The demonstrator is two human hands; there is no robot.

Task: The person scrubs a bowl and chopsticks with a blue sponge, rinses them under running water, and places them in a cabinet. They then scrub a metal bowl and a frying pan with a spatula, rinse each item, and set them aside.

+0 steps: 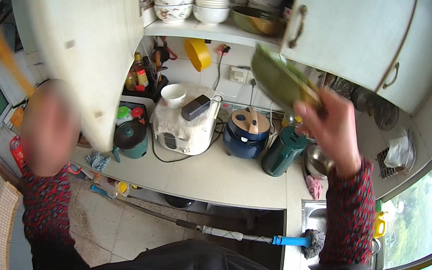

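My right hand grips a green dish with a yellow-brown patch by its rim. It is tilted and blurred by motion, in front of the open cupboard shelf. On that shelf a similar green bowl sits beside white bowls and patterned bowls. At the left, my left hand is heavily blurred beside the open cupboard door. A long orange stick-like utensil reaches up and left from this hand, which seems closed around it.
Below the shelf, the counter holds a cloth-covered appliance, a blue cooker, a green jug and a green lidded pot. A long-handled brush lies across the front. Closed cupboard doors hang at right.
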